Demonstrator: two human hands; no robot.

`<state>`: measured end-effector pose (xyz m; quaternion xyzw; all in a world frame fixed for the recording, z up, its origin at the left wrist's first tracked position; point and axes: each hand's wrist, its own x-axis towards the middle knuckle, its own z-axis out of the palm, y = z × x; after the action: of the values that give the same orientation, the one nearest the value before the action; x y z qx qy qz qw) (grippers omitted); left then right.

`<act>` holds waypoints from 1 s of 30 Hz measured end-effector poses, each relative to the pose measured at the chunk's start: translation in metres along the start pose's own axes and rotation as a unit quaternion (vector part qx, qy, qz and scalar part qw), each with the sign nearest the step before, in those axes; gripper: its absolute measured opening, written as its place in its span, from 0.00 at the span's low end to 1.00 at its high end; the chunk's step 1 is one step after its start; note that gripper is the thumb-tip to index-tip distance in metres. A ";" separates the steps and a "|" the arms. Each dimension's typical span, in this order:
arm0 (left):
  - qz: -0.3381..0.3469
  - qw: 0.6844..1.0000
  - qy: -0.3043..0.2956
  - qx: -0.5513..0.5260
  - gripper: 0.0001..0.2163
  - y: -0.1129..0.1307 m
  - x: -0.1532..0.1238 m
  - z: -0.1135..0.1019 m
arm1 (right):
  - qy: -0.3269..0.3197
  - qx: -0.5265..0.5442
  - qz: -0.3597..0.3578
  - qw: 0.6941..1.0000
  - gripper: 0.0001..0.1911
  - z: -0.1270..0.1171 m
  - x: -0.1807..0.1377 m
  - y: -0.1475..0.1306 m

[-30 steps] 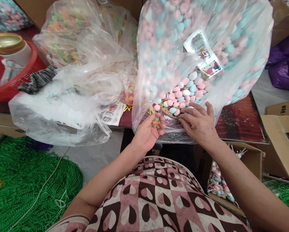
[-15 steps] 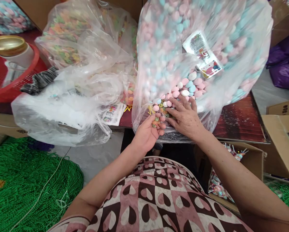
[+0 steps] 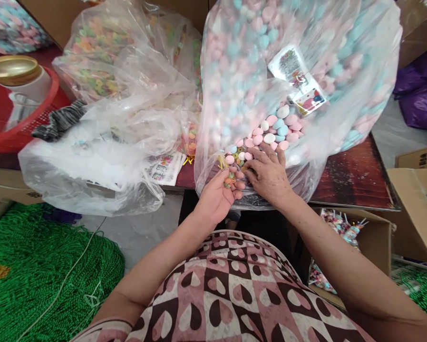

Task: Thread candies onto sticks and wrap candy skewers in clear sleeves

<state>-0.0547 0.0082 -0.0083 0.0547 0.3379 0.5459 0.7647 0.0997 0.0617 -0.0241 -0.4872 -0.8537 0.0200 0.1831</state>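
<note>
Sorting step, by the look of it: left hand (image 3: pixel 217 197) cupped palm-up at the bag mouth, grip curled around a few small ring candies (image 3: pixel 229 181). Right hand (image 3: pixel 268 173) just beside it, fingers spread flat, grip apart, fingertips touching loose rings among the pink-and-blue candies (image 3: pixel 270 133). Next move likely calls for pinching rings singly, without dragging the round ones. Rings lie between both hands, inside the clear bag (image 3: pixel 306 71) on the bench (image 3: pixel 352 180). Farther left: second bag (image 3: pixel 102 52), red basket (image 3: pixel 6 135).

- Bag (image 3: pixel 235 71): big, clear plastic, slumped on the table edge, mouth open toward the person.
- Candies (image 3: pixel 270 130): pink, blue, white, spilling at the mouth.
</note>
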 end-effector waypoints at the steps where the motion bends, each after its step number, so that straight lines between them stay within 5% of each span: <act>1: -0.001 1.000 0.000 -0.001 0.08 0.000 0.000 0.000 | 0.008 0.020 0.006 1.000 0.08 0.000 0.000 0.001; 8: -0.009 1.000 0.014 -0.014 0.08 0.001 0.000 0.003 | 0.083 0.210 0.050 0.973 0.02 -0.009 0.000 0.005; 13: -0.048 0.999 0.005 0.000 0.09 0.002 0.001 0.005 | 0.067 0.273 0.035 0.959 0.02 -0.033 -0.005 -0.010; 17: -0.078 0.997 0.000 -0.007 0.10 0.002 0.001 0.006 | 0.019 0.216 -0.029 0.976 0.05 -0.036 -0.006 -0.014; 22: -0.070 0.998 0.001 -0.005 0.09 0.004 0.001 0.008 | 0.062 0.072 -0.001 0.995 0.09 -0.015 0.013 0.000; 25: -0.060 0.998 0.006 -0.011 0.07 0.005 0.001 0.008 | 0.036 -0.007 -0.024 0.999 0.09 -0.003 0.024 0.001; 30: -0.057 0.998 0.008 -0.016 0.09 0.006 0.001 0.007 | 0.031 -0.033 -0.045 0.998 0.09 0.006 0.023 -0.001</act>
<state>-0.0551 0.0136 -0.0007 0.0190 0.3381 0.5073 0.7924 0.0861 0.0815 -0.0228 -0.4547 -0.8686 -0.0320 0.1942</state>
